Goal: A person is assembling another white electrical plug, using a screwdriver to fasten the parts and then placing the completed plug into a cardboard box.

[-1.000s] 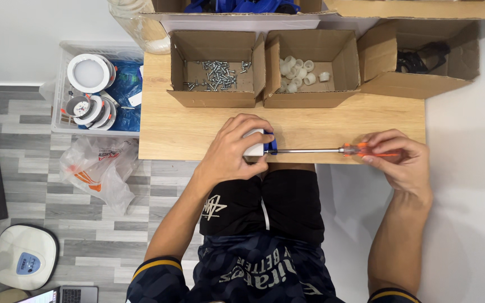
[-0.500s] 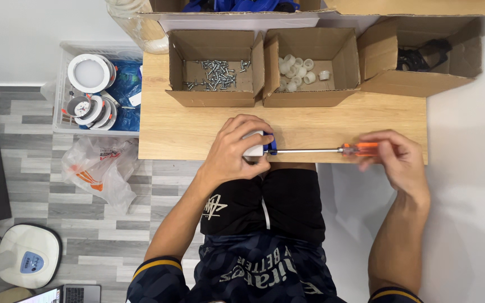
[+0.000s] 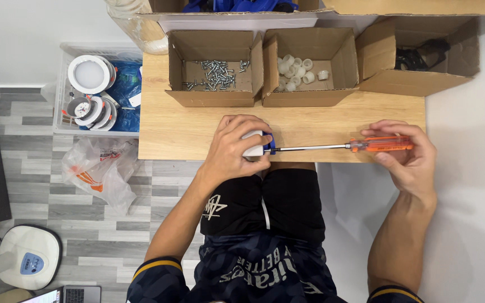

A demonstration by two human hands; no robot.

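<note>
While your left hand (image 3: pixel 232 147) wraps its fingers around the small white-and-blue fitting (image 3: pixel 258 144) at the counter's (image 3: pixel 186 129) near edge, your right hand (image 3: pixel 408 157) pinches the orange screwdriver (image 3: pixel 343 147) — likely light, rigid, slippery plastic — so grip the fitting's body firmly.

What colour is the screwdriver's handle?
Orange, see-through; the screwdriver handle shows best in the head view, in the right hand.

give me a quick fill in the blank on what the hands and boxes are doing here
1. The right hand grips a screwdriver by its ____ handle.
2. The left hand presses a small white part onto the ____ table.
3. The left cardboard box holds loose metal ____.
4. The middle cardboard box holds small ____ caps.

Missing words: orange; wooden; screws; white
</note>
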